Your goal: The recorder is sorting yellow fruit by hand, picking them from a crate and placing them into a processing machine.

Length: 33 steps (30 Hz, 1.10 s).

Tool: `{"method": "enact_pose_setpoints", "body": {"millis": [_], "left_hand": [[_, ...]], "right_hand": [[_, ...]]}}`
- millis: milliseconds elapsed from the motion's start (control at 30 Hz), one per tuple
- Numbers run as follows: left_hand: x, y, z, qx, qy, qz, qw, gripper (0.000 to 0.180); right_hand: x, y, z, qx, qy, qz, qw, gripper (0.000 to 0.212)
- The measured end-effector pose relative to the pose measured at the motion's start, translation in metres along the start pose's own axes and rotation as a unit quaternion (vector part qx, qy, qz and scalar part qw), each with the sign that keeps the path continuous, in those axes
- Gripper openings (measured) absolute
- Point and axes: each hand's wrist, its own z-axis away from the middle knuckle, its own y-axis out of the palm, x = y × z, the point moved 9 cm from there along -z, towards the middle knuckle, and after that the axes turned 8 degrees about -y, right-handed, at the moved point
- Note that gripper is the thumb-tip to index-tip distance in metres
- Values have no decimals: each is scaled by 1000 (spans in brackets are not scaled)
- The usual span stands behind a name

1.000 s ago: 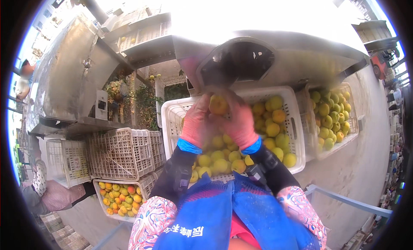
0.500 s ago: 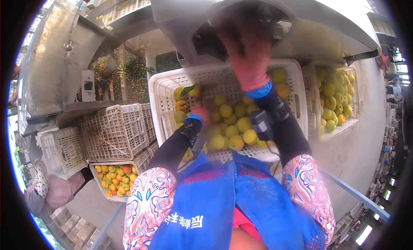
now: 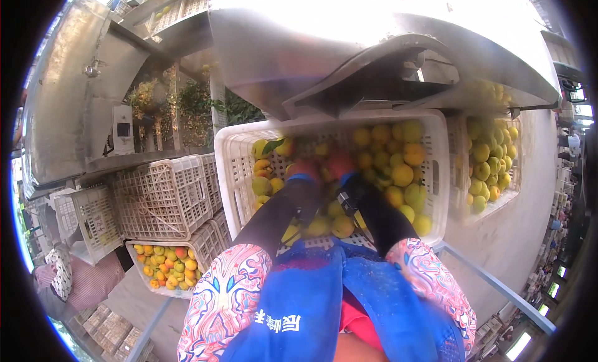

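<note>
Your left hand (image 3: pixel 303 171), in a red glove with a blue cuff, sits low in the white plastic crate (image 3: pixel 232 169) directly ahead of you, pressed among the yellow fruit (image 3: pixel 402 174). Your right hand (image 3: pixel 338 164), gloved the same way, lies just beside it, the two gloves nearly touching at the middle of the crate. Both are blurred, so whether the fingers are spread or closed on a fruit cannot be told. Dark sleeves run back from the cuffs to patterned pink-and-white oversleeves, and a blue apron (image 3: pixel 299 300) fills the lower centre of the view.

The fruit lies heaped around both gloves: a few pieces with a green leaf toward the crate's left wall, a denser pile to the right of your right hand, and several pieces nearer you, between your forearms. Above the crate hangs the grey metal chute (image 3: pixel 349 57) of a machine, its lip overlapping the crate's far rim.

To your right, a second white crate (image 3: pixel 517 169) holds greener fruit and stands just beside the first. To your left, empty white crates (image 3: pixel 159 197) are stacked, and below them a lower crate (image 3: pixel 163 260) holds orange and yellow fruit. At the far left edge another person's patterned sleeve (image 3: pixel 62 278) shows.
</note>
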Motion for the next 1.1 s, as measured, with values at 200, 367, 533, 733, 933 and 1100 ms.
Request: {"method": "enact_pose_setpoints", "body": {"millis": [200, 367, 533, 733, 933, 1100], "left_hand": [[43, -37, 18, 118, 70, 79, 987, 72], [19, -88, 109, 155, 146, 791, 574, 91], [-10, -141, 155, 186, 266, 893, 311, 93], [-25, -197, 203, 178, 411, 849, 279, 94], [-20, -198, 222, 251, 471, 827, 177, 88], [-22, -211, 214, 151, 459, 820, 308, 84]], "right_hand": [[-8, -51, 12, -113, -163, 47, 979, 69], [56, -164, 90, -199, -112, -249, 941, 61], [141, -242, 144, -307, -269, -420, 810, 69], [177, -290, 136, -471, -353, -157, 793, 67], [186, -289, 110, -517, -314, -63, 794, 62], [185, -301, 88, -596, -171, 117, 775, 62]]}}
